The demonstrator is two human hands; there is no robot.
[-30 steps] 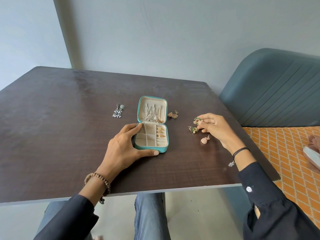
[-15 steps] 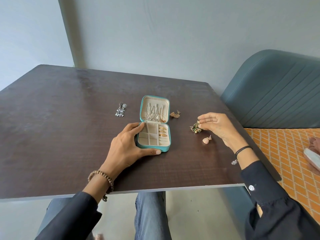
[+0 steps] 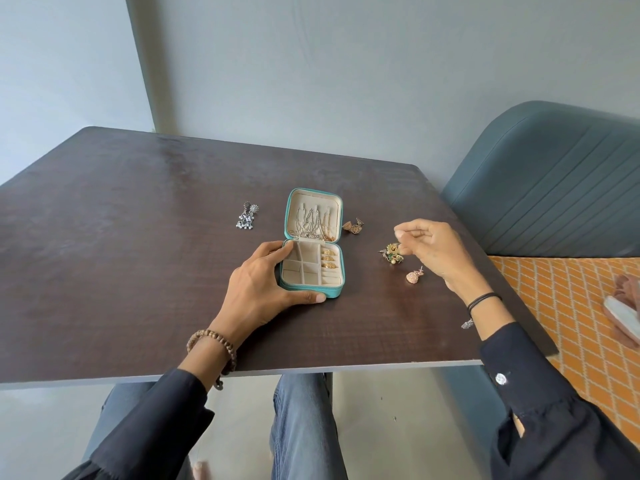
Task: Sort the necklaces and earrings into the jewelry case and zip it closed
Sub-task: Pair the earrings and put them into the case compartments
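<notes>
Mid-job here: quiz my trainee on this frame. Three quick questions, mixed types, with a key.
1. True or false: the jewelry case is zipped shut.
2. Which hand steadies the case's base?
3. The silver earrings lie: A in the lid; B on the table, left of the case; C in the base.
Key: 1 false; 2 the left hand; 3 B.

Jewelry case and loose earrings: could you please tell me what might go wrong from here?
1. Necklace chains bunch at the hinge of the jewelry case; the zip might catch them.
2. The rose-gold earring lies close beside the right hand; the wrist could sweep it toward the table edge.
3. The green earrings lie touching each other, so lifting one may drag the other.
</notes>
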